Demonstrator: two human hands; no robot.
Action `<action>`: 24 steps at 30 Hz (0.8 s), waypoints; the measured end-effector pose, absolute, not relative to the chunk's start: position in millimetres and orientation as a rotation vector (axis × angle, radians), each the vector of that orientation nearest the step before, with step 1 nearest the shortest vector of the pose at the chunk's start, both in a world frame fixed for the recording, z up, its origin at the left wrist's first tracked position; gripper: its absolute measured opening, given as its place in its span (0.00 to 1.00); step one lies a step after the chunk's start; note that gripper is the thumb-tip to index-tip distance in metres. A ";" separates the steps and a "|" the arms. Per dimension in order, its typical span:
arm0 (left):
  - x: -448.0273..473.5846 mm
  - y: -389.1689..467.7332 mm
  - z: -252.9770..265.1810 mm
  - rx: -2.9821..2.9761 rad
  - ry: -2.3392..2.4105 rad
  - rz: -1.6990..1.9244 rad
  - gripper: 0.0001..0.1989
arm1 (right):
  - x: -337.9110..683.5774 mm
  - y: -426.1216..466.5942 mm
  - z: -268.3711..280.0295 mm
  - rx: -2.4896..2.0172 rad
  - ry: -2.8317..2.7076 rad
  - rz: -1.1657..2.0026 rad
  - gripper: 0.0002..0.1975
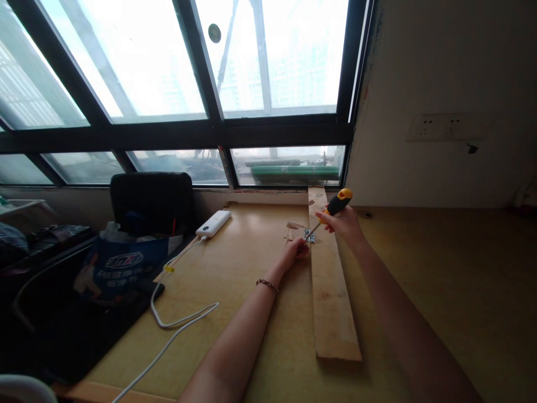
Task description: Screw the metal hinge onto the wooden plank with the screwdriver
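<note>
A long wooden board (333,302) lies lengthwise on the table. On its left edge, toward the far end, sits a small metal hinge (310,237). My right hand (346,223) is closed around a screwdriver (339,202) with a yellow and black handle. The tool is tilted, its shaft running down and left to the hinge. My left hand (296,250), with a bracelet on the wrist, is beside the board with its fingers curled by the hinge. What those fingers pinch, if anything, is hidden. Just beyond them is a clear plastic bag (295,229) with brownish contents.
A white power bank (213,224) with a white cable (184,323) lies on the left of the yellowish table (260,336). Left of the table are a black chair (151,196) and a blue bag (121,268). The board's far end reaches the window wall.
</note>
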State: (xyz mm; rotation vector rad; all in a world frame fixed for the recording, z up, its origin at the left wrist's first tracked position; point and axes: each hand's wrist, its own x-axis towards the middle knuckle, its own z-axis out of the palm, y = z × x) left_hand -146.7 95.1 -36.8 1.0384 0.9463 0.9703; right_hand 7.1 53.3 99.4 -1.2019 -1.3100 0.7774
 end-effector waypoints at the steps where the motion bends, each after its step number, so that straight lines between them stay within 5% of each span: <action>1: -146.5 95.0 -36.5 1.026 0.947 0.972 0.11 | 9.3 52.2 102.0 -1.154 -1.314 0.889 0.19; 5: -145.9 93.8 -35.0 1.010 0.933 0.978 0.10 | 14.8 50.0 107.7 -1.041 -1.336 1.138 0.16; 13: -145.0 90.6 -30.8 1.053 1.003 0.948 0.14 | 4.3 57.4 97.5 -1.406 -1.206 0.539 0.15; 24: -146.2 92.9 -35.0 1.070 0.972 0.951 0.13 | 15.4 53.4 108.4 -1.038 -1.227 1.153 0.17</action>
